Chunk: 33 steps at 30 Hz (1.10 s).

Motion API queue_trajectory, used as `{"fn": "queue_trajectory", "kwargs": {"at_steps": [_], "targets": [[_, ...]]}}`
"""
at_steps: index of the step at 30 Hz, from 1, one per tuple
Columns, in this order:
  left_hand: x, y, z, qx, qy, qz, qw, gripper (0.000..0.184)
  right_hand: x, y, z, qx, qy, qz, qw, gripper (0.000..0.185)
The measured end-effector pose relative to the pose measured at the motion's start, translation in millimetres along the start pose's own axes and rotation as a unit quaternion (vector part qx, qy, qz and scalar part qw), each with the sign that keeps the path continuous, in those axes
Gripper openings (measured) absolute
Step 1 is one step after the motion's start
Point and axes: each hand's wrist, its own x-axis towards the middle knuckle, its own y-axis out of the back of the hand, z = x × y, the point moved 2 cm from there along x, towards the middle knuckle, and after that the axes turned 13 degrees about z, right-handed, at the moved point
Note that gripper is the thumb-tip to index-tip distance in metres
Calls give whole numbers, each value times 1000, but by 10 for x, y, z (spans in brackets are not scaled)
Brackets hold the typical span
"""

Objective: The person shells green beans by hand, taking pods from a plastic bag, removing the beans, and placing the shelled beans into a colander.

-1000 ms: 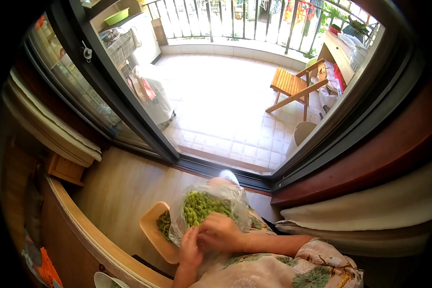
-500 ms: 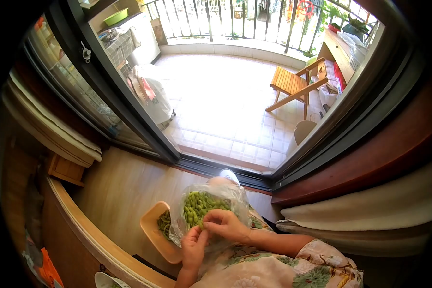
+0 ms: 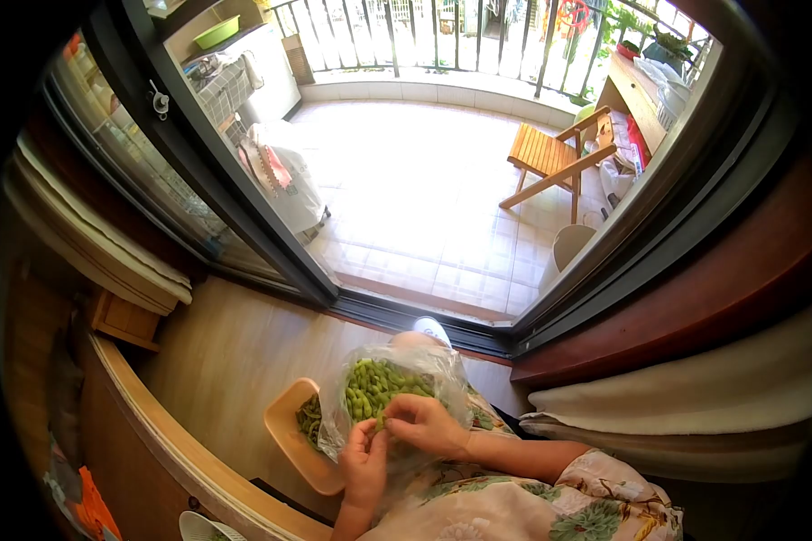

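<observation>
A clear plastic bag (image 3: 335, 410) of green soybean pods (image 3: 374, 383) rests open on my lap. Over its near edge my left hand (image 3: 364, 464) and my right hand (image 3: 427, 426) meet fingertip to fingertip. Both are closed in a pinch on one small green pod (image 3: 381, 422), mostly hidden by the fingers. Just left of the bag is an orange plastic bin (image 3: 284, 437), partly covered by it, with darker green pods or hulls (image 3: 309, 419) inside.
A curved wooden edge (image 3: 189, 460) runs along my left, with a white basket (image 3: 209, 526) at the bottom. Ahead, a sliding-door track (image 3: 397, 332) leads to a tiled balcony with a folding wooden chair (image 3: 541, 151) and a pale bin (image 3: 570, 243).
My fingertips have shifted very slightly on the pod, and the left hand has moved a touch. The bag and bin stay where they were.
</observation>
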Motion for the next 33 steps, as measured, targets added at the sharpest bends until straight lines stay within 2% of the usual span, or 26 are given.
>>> {"fn": "queue_trajectory", "kwargs": {"at_steps": [2,5,8,11,14,17,23,26,29,33], "targets": [[38,56,-37,44,-33,-4,998,15,10,-12,31,6,-3,-1,1000,17],[40,86,-66,38,-13,-14,999,15,9,-28,43,22,-5,5,1000,17],[34,94,36,45,-14,-32,998,16,4,-15,-63,39,-12,-32,999,15],[50,125,-26,42,-32,-43,998,21,21,-58,71,149,-69,-76,983,16],[52,157,-21,35,-12,-69,997,23,-1,6,-108,160,-136,-108,972,17],[54,172,-11,23,7,-85,996,24,20,10,-27,134,-141,-118,974,15],[46,145,64,97,-66,-84,990,24,10,-5,-122,108,-137,-109,979,8],[46,145,83,110,-60,-92,988,27,11,-27,-66,128,-115,-104,980,8],[43,142,40,71,-6,-96,993,27,20,-35,-36,155,-108,-115,975,7],[25,124,63,-54,97,-111,988,26,27,-33,-67,170,-110,-137,970,7]]}}
